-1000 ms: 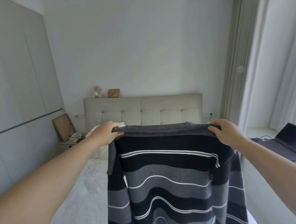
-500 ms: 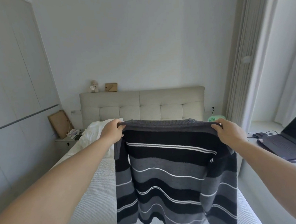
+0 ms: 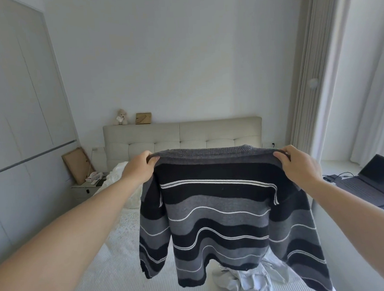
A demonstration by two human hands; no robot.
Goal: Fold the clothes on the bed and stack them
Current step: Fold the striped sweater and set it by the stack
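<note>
Here: striped sweater (image 3: pixel 217 213) held up at arm's length over bed (image 3: pixel 108 269), hanging full length, hem clear of the bedding. Knit, soft and slightly fuzzy; wide wavy bands of black and charcoal grey split by thin white lines; ribbed grey collar along the top edge between the two hands. Sleeves hanging loose to either side of the body panel, frayed-looking cuff on the one below the left hand.

Left hand (image 3: pixel 138 169): fingers curled over the top of one shoulder seam, thumb (image 3: pixel 154 159) pressed on the near face, cloth pinched between. Narrow grip, holding sweater only.
Right hand (image 3: pixel 298 164): same hold on the other shoulder, thumb tip on the near face, fingers wrapped behind. Narrow grip, cloth bunched slightly under it.

Below the grip, behind the hem: crumpled pale-grey garment (image 3: pixel 246 281), thin woven look, lying in a heap on the bed. Bed cover white, fine ribbed texture.

Beyond the hands: tufted beige headboard (image 3: pixel 181 134), padded square panels; small plush bear (image 3: pixel 122 117) and a wooden-framed item (image 3: pixel 143 118) on its top ledge. Left of the left hand: nightstand (image 3: pixel 83 190) with a brown board (image 3: pixel 77 164) leaning on the wall. Right of the right hand: dark open laptop (image 3: pixel 373 183), cables beside it.

No writing or labels legible anywhere.
</note>
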